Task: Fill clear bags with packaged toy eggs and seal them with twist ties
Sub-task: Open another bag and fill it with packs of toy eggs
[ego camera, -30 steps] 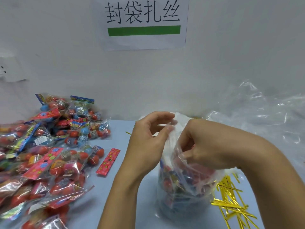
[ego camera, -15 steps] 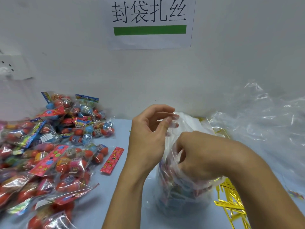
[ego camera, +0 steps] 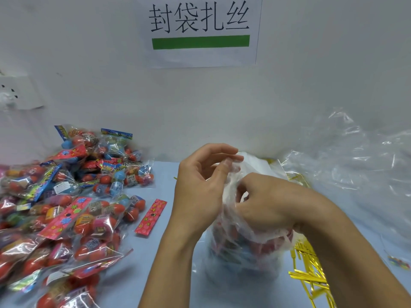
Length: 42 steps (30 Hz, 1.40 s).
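Observation:
A clear bag (ego camera: 242, 254) stuffed with packaged toy eggs stands upright on the light blue table (ego camera: 169, 283) in front of me. My left hand (ego camera: 200, 187) pinches the gathered top of the bag between thumb and fingers. My right hand (ego camera: 269, 203) grips the bunched plastic at the bag's neck, fingers curled round it. Gold twist ties (ego camera: 311, 278) lie in a loose heap to the right of the bag, partly hidden by my right forearm.
A big pile of packaged toy eggs (ego camera: 62, 207) covers the table's left side. One red card strip (ego camera: 151, 217) lies apart beside it. Crumpled empty clear bags (ego camera: 355, 170) fill the right. A white wall with a paper sign (ego camera: 200, 30) stands close behind.
My right hand has moved down and tightened on the bag's neck, gathering the plastic. The left hand keeps pinching the top. The view has shifted slightly.

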{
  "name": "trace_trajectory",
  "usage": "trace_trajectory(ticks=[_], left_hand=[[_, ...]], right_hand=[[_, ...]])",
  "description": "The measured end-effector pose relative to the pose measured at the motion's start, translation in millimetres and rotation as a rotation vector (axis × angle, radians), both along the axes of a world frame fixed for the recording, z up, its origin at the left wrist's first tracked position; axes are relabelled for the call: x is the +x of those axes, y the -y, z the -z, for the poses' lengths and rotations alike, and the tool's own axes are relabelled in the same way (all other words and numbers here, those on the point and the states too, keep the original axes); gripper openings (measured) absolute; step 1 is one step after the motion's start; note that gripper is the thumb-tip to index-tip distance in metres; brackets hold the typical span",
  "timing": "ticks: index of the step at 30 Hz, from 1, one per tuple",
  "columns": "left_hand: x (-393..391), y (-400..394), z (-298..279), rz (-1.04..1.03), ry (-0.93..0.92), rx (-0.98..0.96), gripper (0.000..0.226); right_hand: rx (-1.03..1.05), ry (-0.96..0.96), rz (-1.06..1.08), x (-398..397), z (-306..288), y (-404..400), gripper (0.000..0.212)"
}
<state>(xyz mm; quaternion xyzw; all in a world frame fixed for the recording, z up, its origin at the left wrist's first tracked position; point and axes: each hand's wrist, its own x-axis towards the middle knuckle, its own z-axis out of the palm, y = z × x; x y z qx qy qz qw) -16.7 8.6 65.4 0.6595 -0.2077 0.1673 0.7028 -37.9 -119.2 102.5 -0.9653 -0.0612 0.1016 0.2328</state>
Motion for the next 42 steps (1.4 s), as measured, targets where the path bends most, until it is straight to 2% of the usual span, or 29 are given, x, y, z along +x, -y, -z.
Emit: trace_trajectory(ticks=[3,7,11,13,20,23,26,30,36,40,42], left_hand=[[0.1,0.2,0.4,0.001,0.000,0.003,0.022],[0.4,-0.3,1.2,0.007,-0.016,0.000,0.021],[0.9,-1.3,1.3,0.002,-0.026,-0.005,0.023],[0.7,-1.4,1.1,0.001,-0.034,-0.007,0.024],[-0.3,-1.6,-0.5,-0.005,-0.034,-0.015,0.023],[-1.3,-1.6,-1.3,-0.008,-0.025,-0.020,0.022],[-1.9,-1.2,-1.8,-0.006,-0.015,-0.020,0.021],[-2.2,-0.7,-1.9,-0.005,-0.009,0.001,0.019],[0.0,-1.9,-1.0,-0.019,0.009,-0.007,0.022],[1.2,-1.2,-0.3,-0.002,0.015,-0.012,0.023],[1.7,-1.3,0.4,0.003,0.013,-0.004,0.024]], right_hand=[[0.075,0.018,0.054,2.4,1.2,1.9,0.025],[0.146,-0.037,-0.012,3.1,1.6,5.1,0.026],[0.222,-0.031,-0.008,2.8,-1.7,10.6,0.013],[0.213,-0.007,-0.010,1.5,-4.7,14.1,0.016],[0.077,0.129,0.039,-7.4,-20.8,23.3,0.030],[-0.027,0.212,0.095,-11.9,-23.5,22.9,0.017],[-0.147,0.210,0.130,-18.3,-25.0,17.7,0.006],[-0.264,0.117,0.135,-22.1,-22.5,12.4,0.024],[-0.086,0.041,-0.004,-16.2,-19.2,9.9,0.017],[0.139,0.114,0.032,-7.8,-15.6,9.1,0.042],[0.175,0.102,0.034,-6.6,-15.0,9.0,0.043]])
